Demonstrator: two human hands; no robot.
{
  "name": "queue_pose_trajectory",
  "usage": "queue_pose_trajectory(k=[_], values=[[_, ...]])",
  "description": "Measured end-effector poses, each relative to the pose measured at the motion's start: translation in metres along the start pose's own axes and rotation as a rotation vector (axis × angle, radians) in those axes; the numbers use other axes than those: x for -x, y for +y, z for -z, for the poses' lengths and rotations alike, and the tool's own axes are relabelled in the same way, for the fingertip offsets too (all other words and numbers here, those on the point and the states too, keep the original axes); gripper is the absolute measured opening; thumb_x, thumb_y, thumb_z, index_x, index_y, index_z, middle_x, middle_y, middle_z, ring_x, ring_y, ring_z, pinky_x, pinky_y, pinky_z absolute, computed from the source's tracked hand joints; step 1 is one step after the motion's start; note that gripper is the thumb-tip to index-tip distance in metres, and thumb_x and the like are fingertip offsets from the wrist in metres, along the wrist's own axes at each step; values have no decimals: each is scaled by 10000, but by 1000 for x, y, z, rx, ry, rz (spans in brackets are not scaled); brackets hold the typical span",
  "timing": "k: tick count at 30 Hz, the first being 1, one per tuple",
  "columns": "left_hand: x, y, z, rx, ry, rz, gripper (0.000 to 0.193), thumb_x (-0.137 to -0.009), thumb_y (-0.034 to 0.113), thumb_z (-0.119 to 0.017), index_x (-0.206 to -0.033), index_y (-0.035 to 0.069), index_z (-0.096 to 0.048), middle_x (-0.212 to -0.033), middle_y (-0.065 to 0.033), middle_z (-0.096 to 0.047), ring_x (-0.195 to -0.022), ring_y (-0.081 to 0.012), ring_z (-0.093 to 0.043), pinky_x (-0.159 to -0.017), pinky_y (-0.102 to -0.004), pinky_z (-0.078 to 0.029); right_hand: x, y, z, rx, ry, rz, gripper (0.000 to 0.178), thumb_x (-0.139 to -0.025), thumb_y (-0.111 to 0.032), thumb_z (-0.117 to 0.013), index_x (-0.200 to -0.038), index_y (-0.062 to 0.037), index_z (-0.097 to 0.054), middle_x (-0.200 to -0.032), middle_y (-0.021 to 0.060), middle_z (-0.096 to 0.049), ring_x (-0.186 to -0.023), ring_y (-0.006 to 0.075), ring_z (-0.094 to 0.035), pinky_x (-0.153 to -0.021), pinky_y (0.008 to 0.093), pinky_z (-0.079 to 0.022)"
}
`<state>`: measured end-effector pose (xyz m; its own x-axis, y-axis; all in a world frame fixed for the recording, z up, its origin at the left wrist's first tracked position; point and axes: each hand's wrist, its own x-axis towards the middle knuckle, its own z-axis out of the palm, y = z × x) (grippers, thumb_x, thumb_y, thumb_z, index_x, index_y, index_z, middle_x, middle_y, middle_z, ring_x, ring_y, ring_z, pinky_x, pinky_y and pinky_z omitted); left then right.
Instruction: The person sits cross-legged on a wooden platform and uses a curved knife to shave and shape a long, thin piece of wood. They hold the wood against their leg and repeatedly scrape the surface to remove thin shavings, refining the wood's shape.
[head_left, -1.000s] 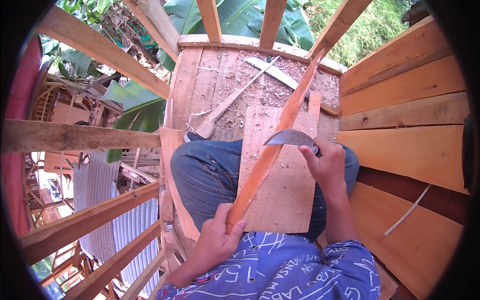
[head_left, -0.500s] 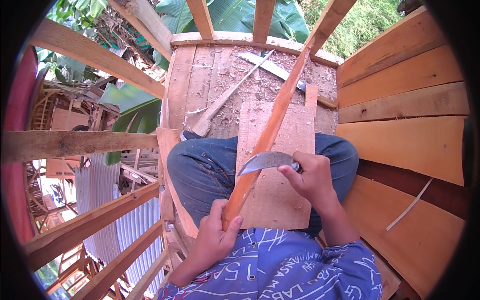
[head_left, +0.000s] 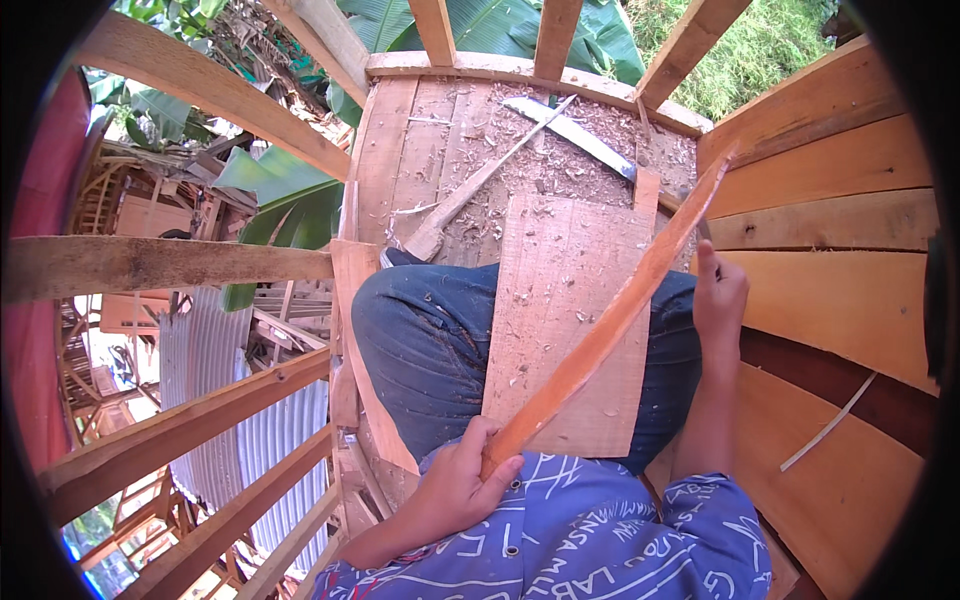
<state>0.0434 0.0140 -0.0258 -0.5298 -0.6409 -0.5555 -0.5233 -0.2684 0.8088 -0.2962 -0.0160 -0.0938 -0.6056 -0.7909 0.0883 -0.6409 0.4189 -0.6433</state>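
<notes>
A long, tapering strip of orange-brown wood (head_left: 609, 327) slants up to the right across my lap. My left hand (head_left: 462, 488) is closed around its lower end, close to my shirt. My right hand (head_left: 719, 300) is raised beside the far, thin end, closed on the curved knife, with the index finger pointing up along it. Only a small dark part of the knife (head_left: 704, 229) shows; the strip's tip covers most of the blade. Beneath the strip a flat wooden board (head_left: 560, 310) lies across my thighs, sprinkled with shavings.
On the shaving-strewn plank floor (head_left: 395, 130) lie a long straight blade (head_left: 575, 137) and a pale, paddle-shaped stick (head_left: 470, 190). Wooden rails (head_left: 160, 267) run along the left, and a plank wall (head_left: 820, 290) stands close on my right. Corrugated sheets (head_left: 207, 355) show below the rails.
The strip has swung rightward at its far end. My right hand has moved up and outward with the knife, from the strip's middle to near its tip. The left grip stays.
</notes>
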Motion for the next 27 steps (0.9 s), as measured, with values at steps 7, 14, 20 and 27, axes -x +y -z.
queue_pose_trajectory(k=[7, 14, 20, 27], values=[[-8, 9, 5, 136, -5, -60, 283, -908, 188, -567, -1072, -1, -435, -679, -116, -549, -592, -168, -546, -565, -312, -420, 51, -35, -14, -195, -201, -24, 554, -904, -453, -557, -645, 34, -506, -493, 156, -380, -454, 217, -348, -463, 361, -331], [-14, -1, 8, 182, 75, -62, 260, -927, 173, -533, -1087, -8, -435, -676, -91, -543, -594, -138, -525, -573, -299, -416, 46, -34, -9, -212, -244, 34, 579, -861, -474, -604, -609, 31, -472, -483, 151, -404, -435, 265, -389, -449, 359, -343], [-12, 4, 4, 162, 24, -10, 303, -933, 202, -525, -1125, -12, -433, -762, -213, -608, -700, -336, -636, -642, -382, -468, 28, -57, -15, 137, -142, 314, 531, -827, -470, -634, -655, 22, -534, -544, 211, -491, -522, 396, -522, -476, 407, -390], [-9, -22, -5, 250, 73, -140, 332, -955, 291, -491, -1094, -1, -419, -751, -249, -580, -736, -405, -610, -651, -449, -449, -15, 5, 11, -32, -36, 213, 550, -978, -386, -449, -640, 48, -454, -514, 41, -356, -522, 128, -321, -467, 363, -234]])
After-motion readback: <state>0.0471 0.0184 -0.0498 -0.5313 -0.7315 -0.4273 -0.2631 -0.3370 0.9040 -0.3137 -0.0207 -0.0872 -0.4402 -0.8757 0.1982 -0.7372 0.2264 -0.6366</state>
